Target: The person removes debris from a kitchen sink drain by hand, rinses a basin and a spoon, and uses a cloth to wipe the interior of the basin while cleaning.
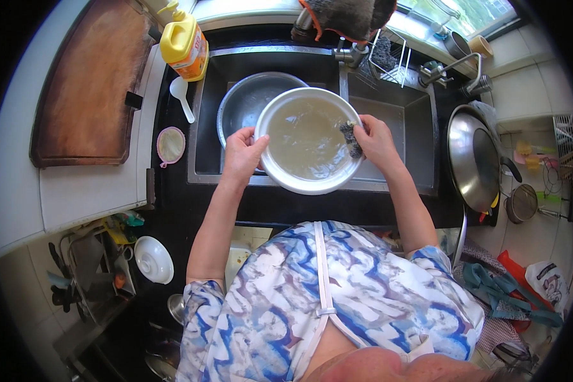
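Both my hands hold a white-rimmed round basin [310,186] over the double sink [205,110]. Cloudy water [305,138] fills much of it, and its surface is rippled. My left hand [242,155] grips the left rim with the thumb on top. My right hand [376,141] grips the right rim and also pinches a dark mesh scouring pad [351,138] against the inner wall. Below, in the left bowl of the sink, sits a larger metal basin [241,102], partly hidden by the held one.
A yellow pump bottle [186,47], a white spoon [181,98] and a small pink-rimmed strainer [171,145] stand left of the sink. Faucets [351,55] and a wire rack [389,57] are behind it. At right leans a wok [472,157]. A wooden cutting board [95,86] lies far left.
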The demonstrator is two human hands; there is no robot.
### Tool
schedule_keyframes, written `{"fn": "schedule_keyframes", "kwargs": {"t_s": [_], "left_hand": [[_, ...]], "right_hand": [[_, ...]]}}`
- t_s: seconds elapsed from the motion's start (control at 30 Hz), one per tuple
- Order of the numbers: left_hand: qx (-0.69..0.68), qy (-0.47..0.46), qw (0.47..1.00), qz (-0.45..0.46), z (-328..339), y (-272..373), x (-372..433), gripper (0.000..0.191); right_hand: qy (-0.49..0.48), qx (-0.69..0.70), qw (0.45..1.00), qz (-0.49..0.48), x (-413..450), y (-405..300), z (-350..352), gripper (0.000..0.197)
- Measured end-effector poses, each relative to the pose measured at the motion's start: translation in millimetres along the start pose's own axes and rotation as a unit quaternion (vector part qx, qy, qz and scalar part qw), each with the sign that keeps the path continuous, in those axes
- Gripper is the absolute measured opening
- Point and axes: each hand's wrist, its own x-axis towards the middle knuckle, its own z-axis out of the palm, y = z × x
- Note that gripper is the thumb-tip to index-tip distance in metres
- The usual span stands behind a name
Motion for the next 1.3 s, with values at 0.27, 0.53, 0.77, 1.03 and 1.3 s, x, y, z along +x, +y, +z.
{"fn": "schedule_keyframes", "kwargs": {"t_s": [0.27, 0.53, 0.77, 1.03, 1.3], "left_hand": [[-0.085, -0.040, 0.995, 0.016, 68.9, -28.6, -58.6, 0.025], [-0.053, -0.041, 0.994, 0.081, 98.0, -30.3, -70.6, 0.024], [-0.108, -0.051, 0.991, 0.062, 99.9, -43.8, -71.9, 0.023], [0.176, 0.222, 0.957, 0.059, -17.2, -153.5, 41.9, 0.051], [0.103, 0.325, 0.906, -0.249, -88.7, -228.9, 112.9, 0.045]], "right_hand": [[0.029, 0.018, 0.999, 0.018, -73.0, 42.4, -51.8, 0.026], [0.086, 0.036, 0.996, 0.008, -111.9, 65.4, -71.4, 0.028], [0.136, 0.043, 0.990, -0.003, -125.9, 63.1, -59.7, 0.030], [0.152, 0.004, 0.988, -0.017, -126.1, 59.1, -40.6, 0.030], [0.134, -0.001, 0.991, -0.017, -115.1, 53.7, -30.7, 0.029]]}}
